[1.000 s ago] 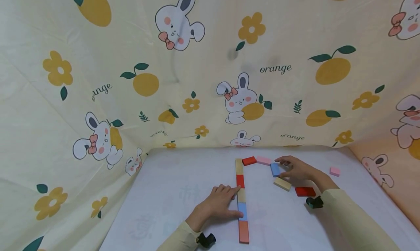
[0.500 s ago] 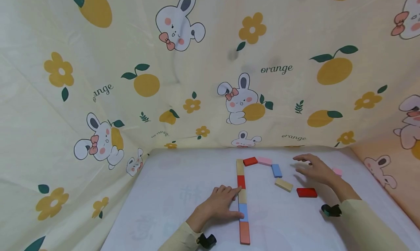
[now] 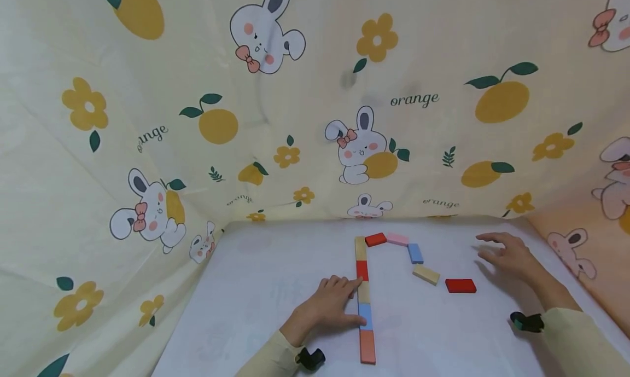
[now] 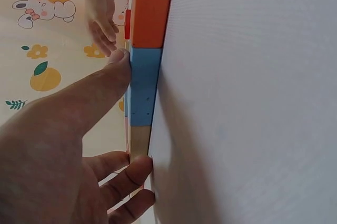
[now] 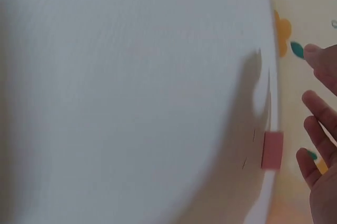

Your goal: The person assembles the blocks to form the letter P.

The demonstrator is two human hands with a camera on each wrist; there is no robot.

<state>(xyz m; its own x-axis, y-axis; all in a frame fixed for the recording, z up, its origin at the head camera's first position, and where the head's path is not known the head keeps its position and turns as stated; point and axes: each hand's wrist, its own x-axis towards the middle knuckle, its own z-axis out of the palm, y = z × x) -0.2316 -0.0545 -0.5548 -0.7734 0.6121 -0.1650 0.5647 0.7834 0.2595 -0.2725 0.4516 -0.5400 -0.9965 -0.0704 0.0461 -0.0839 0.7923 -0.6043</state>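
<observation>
A straight row of flat blocks runs away from me: a salmon one (image 3: 367, 348), a blue one (image 3: 366, 309), a wooden one (image 3: 363, 293), a red one (image 3: 362, 268) and another wooden one (image 3: 361, 249). My left hand (image 3: 322, 307) lies along its left side. Its thumb touches the blue block and its index fingertip reaches the red one; the other fingers sit against the row in the left wrist view. My right hand (image 3: 512, 257) hovers over the right part of the table, fingers spread and holding nothing. A pink block (image 5: 273, 150) lies near it in the right wrist view, hidden in the head view.
From the row's far end a curve of spaced blocks bends right: red (image 3: 376, 239), pink (image 3: 397, 239), blue (image 3: 415, 253), wooden (image 3: 426, 274) and red (image 3: 461, 285). A patterned cloth (image 3: 295, 174) rises behind and beside the white table (image 3: 256, 278).
My right hand has moved right, away from the blue block in the curve, and now covers the pink block's place in the head view. The left hand stays still.
</observation>
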